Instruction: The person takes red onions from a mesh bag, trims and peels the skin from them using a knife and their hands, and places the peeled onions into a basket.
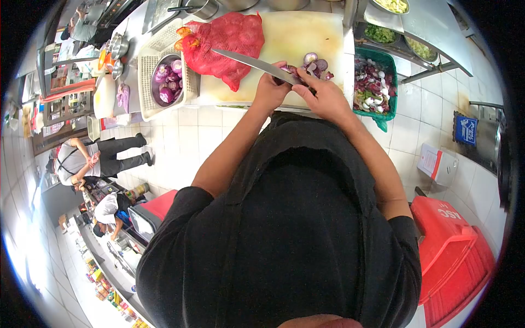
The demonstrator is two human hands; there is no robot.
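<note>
A large knife [240, 58] points left across the cutting board [306, 27], its handle end in my right hand [325, 99]. My left hand [270, 90] is closed under the blade, around a red onion [290, 69] that shows partly between my hands. Where exactly the edge meets the onion is hidden. Just beyond my right fingers lie several red onion pieces and peelings [317, 64] on the board. A red net bag [229, 44] full of onions rests on the board's left side, close to the knife tip.
Left of the board, a cream plastic basket [190, 82] holds a metal bowl of peeled red onions [169, 79]. A green crate [391, 60] of onion skins stands at right. Red bins [443, 218] sit behind me. Two people [76, 158] work at far left.
</note>
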